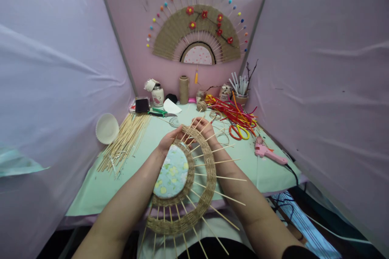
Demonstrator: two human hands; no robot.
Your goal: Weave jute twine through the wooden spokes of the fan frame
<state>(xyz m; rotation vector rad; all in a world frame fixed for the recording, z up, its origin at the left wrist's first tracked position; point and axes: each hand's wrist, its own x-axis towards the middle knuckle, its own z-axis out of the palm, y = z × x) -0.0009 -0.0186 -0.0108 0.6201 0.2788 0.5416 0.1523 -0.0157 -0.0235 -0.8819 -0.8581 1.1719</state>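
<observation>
Nearest: woven fan (209, 170) sticks out past the near edge of the table (97, 198), lower end with no visible support; both hands are at its far end, so the low side could sag or twist under its own weight. Bare sticks (231, 178) fan out towards the right edge, over the right forearm (246, 198); a snag there could bend one or spoil the spacing. Weave could ride along the sticks or loosen if let go slack. Floral centre (172, 172) sits inside the curve.

Left hand (170, 141): narrow pinch, thumb and fingers on the fan's far end. Right hand (205, 128): half closed, fingers bent round weave and sticks at that same end, some hidden, firmness can't tell.

Further: loose sticks (126, 139) by left edge; glue gun (267, 151) near right edge, cord (293, 173) running off it, a tug could drag it down; scissors (239, 132) beyond right hand; twine ball (201, 106) towards far edge
</observation>
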